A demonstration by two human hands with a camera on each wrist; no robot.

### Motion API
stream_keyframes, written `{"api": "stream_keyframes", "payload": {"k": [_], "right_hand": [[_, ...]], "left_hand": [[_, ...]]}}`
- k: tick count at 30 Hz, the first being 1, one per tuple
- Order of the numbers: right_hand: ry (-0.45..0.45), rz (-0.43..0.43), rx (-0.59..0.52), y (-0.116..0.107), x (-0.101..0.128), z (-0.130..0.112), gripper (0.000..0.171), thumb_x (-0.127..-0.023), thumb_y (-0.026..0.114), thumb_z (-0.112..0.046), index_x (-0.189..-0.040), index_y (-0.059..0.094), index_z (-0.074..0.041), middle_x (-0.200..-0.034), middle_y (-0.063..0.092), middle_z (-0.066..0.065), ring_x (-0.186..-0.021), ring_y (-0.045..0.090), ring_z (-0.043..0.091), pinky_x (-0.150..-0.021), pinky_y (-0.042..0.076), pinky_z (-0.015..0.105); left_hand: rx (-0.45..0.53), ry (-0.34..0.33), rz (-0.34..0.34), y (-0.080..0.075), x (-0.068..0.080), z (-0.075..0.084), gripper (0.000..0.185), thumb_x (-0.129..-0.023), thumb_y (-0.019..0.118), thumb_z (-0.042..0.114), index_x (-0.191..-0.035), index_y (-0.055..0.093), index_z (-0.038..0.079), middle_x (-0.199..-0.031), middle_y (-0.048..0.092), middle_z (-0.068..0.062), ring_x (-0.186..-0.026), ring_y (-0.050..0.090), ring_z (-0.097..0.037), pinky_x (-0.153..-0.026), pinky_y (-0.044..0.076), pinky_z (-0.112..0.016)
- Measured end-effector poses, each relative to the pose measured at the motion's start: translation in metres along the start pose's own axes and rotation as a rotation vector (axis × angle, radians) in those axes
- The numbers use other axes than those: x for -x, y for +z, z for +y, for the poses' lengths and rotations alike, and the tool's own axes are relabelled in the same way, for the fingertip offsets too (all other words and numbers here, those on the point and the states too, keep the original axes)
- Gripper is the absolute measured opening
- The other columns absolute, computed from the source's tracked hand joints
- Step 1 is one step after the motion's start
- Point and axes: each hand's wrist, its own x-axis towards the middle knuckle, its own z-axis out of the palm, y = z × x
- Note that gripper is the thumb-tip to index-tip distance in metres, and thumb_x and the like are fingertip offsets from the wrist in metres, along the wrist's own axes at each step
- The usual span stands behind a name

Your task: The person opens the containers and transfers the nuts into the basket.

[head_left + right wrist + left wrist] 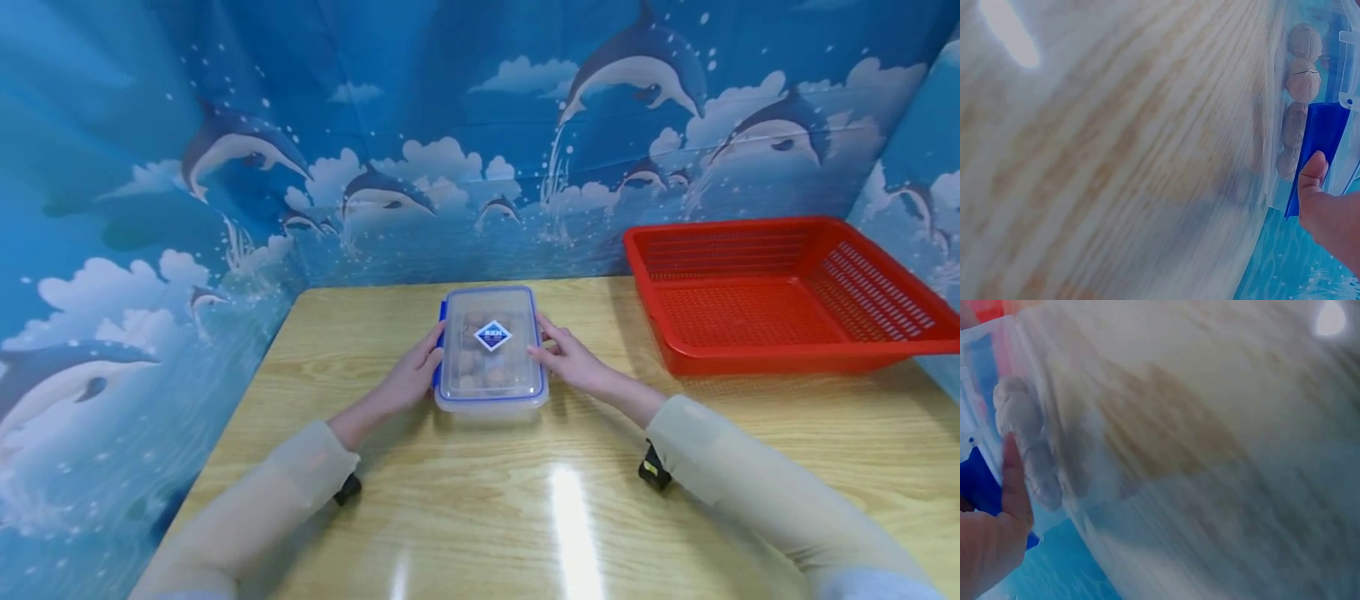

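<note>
A clear lidded box (491, 350) with a blue rim and a diamond label sits on the wooden table (525, 500), with walnuts (1302, 81) inside. My left hand (429, 354) grips its left side at the blue latch (979, 481), where the thumb (1013, 481) lies along the clip. On the opposite side my right hand (546, 343) holds the box, fingers over the lid edge and thumb (1313, 178) on the right blue latch (1319, 144). The lid lies flat on the box. More walnuts (1022, 419) show through the left wall.
A red slotted basket (780, 292) stands at the back right of the table, a hand's width from the box. A blue dolphin-print backdrop (225, 208) encloses the table at the back and both sides. Bare tabletop lies between me and the box.
</note>
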Motion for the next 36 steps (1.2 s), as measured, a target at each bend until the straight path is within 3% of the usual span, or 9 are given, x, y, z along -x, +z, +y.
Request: {"api": "stream_keyframes", "payload": {"k": [3,8,13,19,25,34,36], "right_hand": [[-0.001,0.001,-0.003,0.0,0.001,0.0,0.066,-0.101,0.05,-0.007,-0.153,0.01,0.004,-0.12,0.036,0.027,-0.08,0.055,0.018,-0.072,0.054,0.042],[0.004,0.004,0.002,0.0,0.001,0.001,0.066,-0.101,0.049,-0.007,-0.153,0.009,0.003,-0.119,0.036,0.026,-0.078,0.053,0.017,-0.072,0.055,0.043],[0.009,0.002,0.004,0.0,0.001,0.002,0.066,-0.102,0.049,-0.009,-0.153,0.009,0.002,-0.12,0.036,0.026,-0.08,0.053,0.018,-0.073,0.055,0.042],[0.006,0.007,0.002,0.0,0.002,0.002,0.065,-0.102,0.049,-0.008,-0.154,0.01,0.002,-0.122,0.036,0.028,-0.082,0.055,0.02,-0.074,0.055,0.044],[0.0,0.001,-0.007,0.002,0.002,0.0,0.065,-0.102,0.048,-0.008,-0.153,0.009,0.003,-0.121,0.036,0.028,-0.078,0.053,0.017,-0.071,0.055,0.036],[-0.001,0.01,-0.006,0.001,0.001,0.001,0.066,-0.102,0.048,-0.007,-0.153,0.009,0.002,-0.121,0.036,0.027,-0.079,0.053,0.018,-0.07,0.054,0.041],[0.0,0.013,-0.001,0.001,0.001,0.001,0.066,-0.102,0.049,-0.007,-0.153,0.009,0.003,-0.122,0.037,0.028,-0.08,0.053,0.019,-0.07,0.054,0.042]], "left_hand": [[-0.085,0.08,0.008,0.002,-0.001,-0.003,0.051,-0.108,0.03,0.018,-0.156,0.015,0.008,-0.156,0.022,-0.021,-0.139,0.027,-0.038,-0.114,0.021,-0.046],[-0.106,0.134,0.029,0.006,-0.002,-0.005,0.051,-0.107,0.029,0.014,-0.155,0.016,0.006,-0.156,0.02,-0.02,-0.141,0.025,-0.035,-0.116,0.018,-0.042],[-0.095,0.145,0.03,0.008,-0.002,-0.005,0.051,-0.106,0.027,0.009,-0.155,0.015,0.004,-0.157,0.017,-0.02,-0.142,0.021,-0.034,-0.116,0.016,-0.042],[-0.04,0.129,0.006,0.008,-0.002,-0.007,0.051,-0.106,0.024,0.008,-0.155,0.013,0.005,-0.158,0.013,-0.018,-0.144,0.015,-0.032,-0.117,0.013,-0.041],[0.014,0.089,-0.008,0.005,-0.001,-0.012,0.052,-0.105,0.022,0.004,-0.156,0.012,0.008,-0.16,0.009,-0.015,-0.145,0.012,-0.03,-0.117,0.012,-0.042],[-0.001,0.02,-0.014,-0.001,-0.002,-0.008,0.053,-0.106,0.025,0.007,-0.157,0.015,0.014,-0.159,0.012,-0.016,-0.144,0.016,-0.035,-0.116,0.014,-0.046],[0.006,0.002,-0.022,-0.003,-0.001,-0.007,0.053,-0.106,0.026,0.007,-0.157,0.016,0.015,-0.159,0.013,-0.018,-0.141,0.022,-0.039,-0.114,0.021,-0.049]]}}
